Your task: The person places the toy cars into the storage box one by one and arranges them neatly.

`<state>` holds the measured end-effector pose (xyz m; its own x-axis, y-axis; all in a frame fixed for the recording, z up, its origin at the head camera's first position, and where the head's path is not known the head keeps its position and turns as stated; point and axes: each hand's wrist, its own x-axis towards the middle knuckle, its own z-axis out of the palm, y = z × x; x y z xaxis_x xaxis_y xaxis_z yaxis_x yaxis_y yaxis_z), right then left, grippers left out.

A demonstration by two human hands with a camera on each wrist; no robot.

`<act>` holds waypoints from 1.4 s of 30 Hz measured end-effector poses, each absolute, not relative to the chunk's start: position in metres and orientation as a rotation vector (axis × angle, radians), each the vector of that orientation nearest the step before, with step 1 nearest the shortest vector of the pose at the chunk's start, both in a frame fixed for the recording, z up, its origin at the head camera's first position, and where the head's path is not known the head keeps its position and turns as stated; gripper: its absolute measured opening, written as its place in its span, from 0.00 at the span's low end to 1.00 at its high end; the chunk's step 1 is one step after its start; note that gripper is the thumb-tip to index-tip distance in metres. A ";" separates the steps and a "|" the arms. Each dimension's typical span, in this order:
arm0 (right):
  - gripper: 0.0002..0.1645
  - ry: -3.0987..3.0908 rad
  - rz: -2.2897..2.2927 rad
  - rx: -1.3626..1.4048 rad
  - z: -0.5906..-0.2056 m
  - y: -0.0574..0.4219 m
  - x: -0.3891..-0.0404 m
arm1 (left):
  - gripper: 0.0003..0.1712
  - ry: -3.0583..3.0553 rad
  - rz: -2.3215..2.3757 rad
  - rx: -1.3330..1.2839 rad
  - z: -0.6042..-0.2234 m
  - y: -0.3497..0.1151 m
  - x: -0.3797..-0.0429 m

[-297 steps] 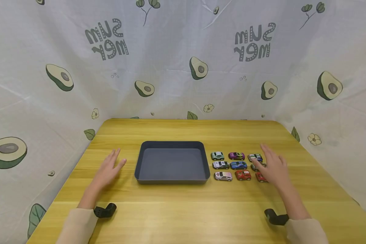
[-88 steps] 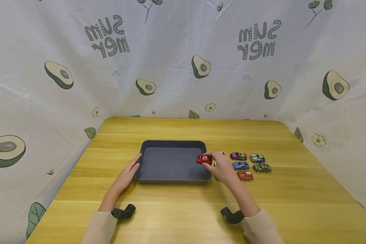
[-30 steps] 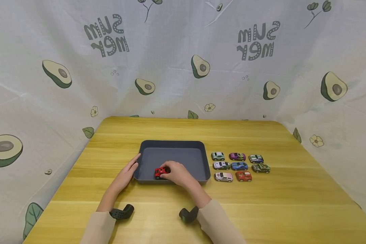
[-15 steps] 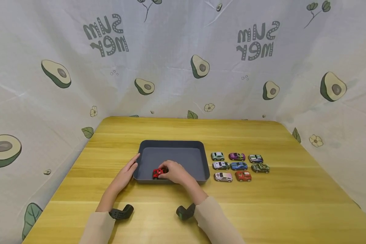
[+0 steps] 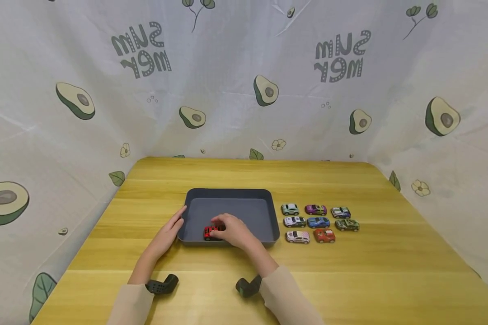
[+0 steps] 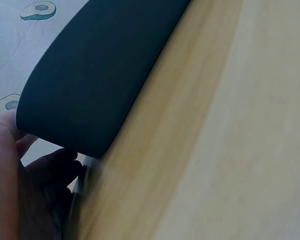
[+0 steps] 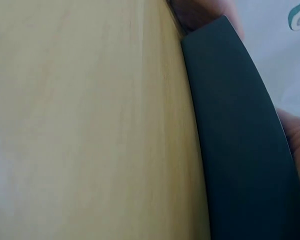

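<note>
A dark grey rectangular tray (image 5: 232, 243) sits on the wooden table. Inside it, near the front left, is a red toy car (image 5: 211, 233). My right hand (image 5: 236, 231) is over the tray with thumb and index finger around the car, the index finger slightly lifted off it. The left hand (image 5: 165, 237) rests along the tray's left side, fingers extended. In the left wrist view, that hand's thumb and fingers are at the tray's corner (image 6: 85, 85). The right wrist view shows mostly the tray's outer wall (image 7: 240, 130), which hides the car.
Right of the tray, several toy cars stand in rows, among them a blue car (image 5: 318, 222), a purple car (image 5: 315, 209), an orange-red car (image 5: 324, 235) and a green camouflage car (image 5: 347, 225). A patterned cloth (image 5: 227, 58) hangs behind the table (image 5: 329, 284).
The right hand carried the red car from the right group into the tray's front left. Within the last half second its index finger rose off the car. The left hand came to the tray earlier.
</note>
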<state>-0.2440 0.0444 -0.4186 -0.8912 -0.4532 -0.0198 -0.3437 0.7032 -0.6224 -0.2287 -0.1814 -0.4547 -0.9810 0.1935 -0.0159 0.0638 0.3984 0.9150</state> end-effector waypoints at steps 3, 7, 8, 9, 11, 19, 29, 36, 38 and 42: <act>0.22 2.783 -1.008 -0.683 -0.417 0.047 -0.240 | 0.30 2.526 1.643 0.226 -0.456 -0.181 -0.229; 0.21 2.845 -1.065 -0.726 -0.414 0.052 -0.236 | 0.30 2.526 1.647 0.242 -0.456 -0.180 -0.229; 0.21 2.854 -1.073 -0.734 -0.413 0.054 -0.235 | 0.30 2.526 1.646 0.248 -0.456 -0.180 -0.230; 0.21 2.862 -1.079 -0.738 -0.412 0.056 -0.234 | 0.30 2.526 1.647 0.255 -0.456 -0.180 -0.230; 0.21 2.874 -1.083 -0.746 -0.410 0.062 -0.231 | 0.30 2.526 1.644 0.266 -0.455 -0.181 -0.230; 0.24 2.928 -1.048 -0.781 -0.406 0.092 -0.227 | 0.31 2.499 1.655 0.251 -0.455 -0.181 -0.229; 0.27 3.022 -1.063 -0.695 -0.401 0.138 -0.226 | 0.33 2.504 1.637 0.172 -0.456 -0.181 -0.231; 0.25 3.086 -1.054 -0.632 -0.400 0.169 -0.227 | 0.33 2.495 1.637 0.155 -0.456 -0.181 -0.231; 0.26 3.095 -1.050 -0.599 -0.400 0.177 -0.227 | 0.33 2.496 1.635 0.155 -0.455 -0.181 -0.230; 0.26 3.113 -1.060 -0.566 -0.403 0.195 -0.229 | 0.33 2.499 1.637 0.149 -0.454 -0.181 -0.230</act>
<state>-0.2291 0.1946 -0.4028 -0.9240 -0.2522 0.2874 -0.3752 0.7431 -0.5541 -0.2298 -0.1810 -0.4540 -0.9838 0.1646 -0.0706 0.0010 0.3993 0.9168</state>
